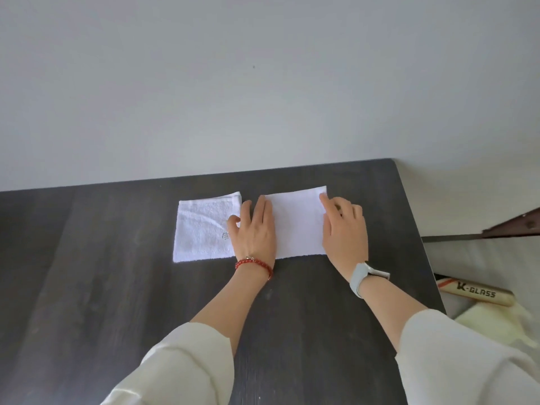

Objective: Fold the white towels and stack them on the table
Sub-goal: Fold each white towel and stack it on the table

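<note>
Both hands are lying flat, fingers straight: left hand [255, 229] and right hand [344, 229] are pressing the right towel [298, 226] onto the dark bench [117, 273], folded towel [201, 226] sitting just beside it.

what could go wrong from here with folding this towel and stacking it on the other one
1. The towel being folded lies right beside the folded towel, and the left hand rests across both, so sliding or lifting could drag the finished one out of shape.
2. The right hand only touches the right edge with fingertips; that edge may slip and the fold come out uneven.
3. The work sits near the table's right edge, so a stray pull could send cloth over it.
</note>
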The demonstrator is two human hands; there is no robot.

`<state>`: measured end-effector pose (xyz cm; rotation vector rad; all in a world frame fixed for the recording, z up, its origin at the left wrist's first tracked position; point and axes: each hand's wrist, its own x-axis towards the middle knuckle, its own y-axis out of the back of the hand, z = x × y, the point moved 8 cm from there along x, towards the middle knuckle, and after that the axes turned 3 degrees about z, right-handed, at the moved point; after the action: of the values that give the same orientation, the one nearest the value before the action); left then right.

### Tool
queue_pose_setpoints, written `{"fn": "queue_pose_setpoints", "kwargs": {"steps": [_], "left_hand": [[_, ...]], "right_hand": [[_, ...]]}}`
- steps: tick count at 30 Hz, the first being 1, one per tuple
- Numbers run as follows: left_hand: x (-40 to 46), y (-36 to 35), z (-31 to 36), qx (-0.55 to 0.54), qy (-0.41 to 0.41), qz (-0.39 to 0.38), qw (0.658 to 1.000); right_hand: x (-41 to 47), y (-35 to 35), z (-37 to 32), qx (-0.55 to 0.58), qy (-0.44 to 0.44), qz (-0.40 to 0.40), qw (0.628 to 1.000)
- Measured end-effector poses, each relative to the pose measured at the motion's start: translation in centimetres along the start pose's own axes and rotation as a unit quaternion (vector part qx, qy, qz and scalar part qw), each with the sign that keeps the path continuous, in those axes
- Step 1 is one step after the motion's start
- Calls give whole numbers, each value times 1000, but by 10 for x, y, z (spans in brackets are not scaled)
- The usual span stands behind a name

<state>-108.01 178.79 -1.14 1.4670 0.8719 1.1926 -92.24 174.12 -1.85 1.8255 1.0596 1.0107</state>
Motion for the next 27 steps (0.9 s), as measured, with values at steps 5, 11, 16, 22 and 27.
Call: {"fn": "queue_pose_setpoints", "kwargs": {"steps": [5, 11, 16, 22, 27], "left_hand": [[2, -5, 2, 37, -39, -54, 997], [-2, 19, -2, 0, -52, -179, 982], [-31, 100, 0, -98, -31, -147, 984], [-100, 217, 27, -250, -14, -57, 966], [-200, 303, 97, -352, -78, -13, 933]], "right_hand": [[-1, -6, -1, -81, -6, -50, 995], [2, 7, 0, -55, -5, -196, 979], [-25, 86, -20, 36, -16, -159, 987], [-102, 221, -17, 140, -53, -93, 984], [-220, 342, 27, 155, -103, 2, 983]]}}
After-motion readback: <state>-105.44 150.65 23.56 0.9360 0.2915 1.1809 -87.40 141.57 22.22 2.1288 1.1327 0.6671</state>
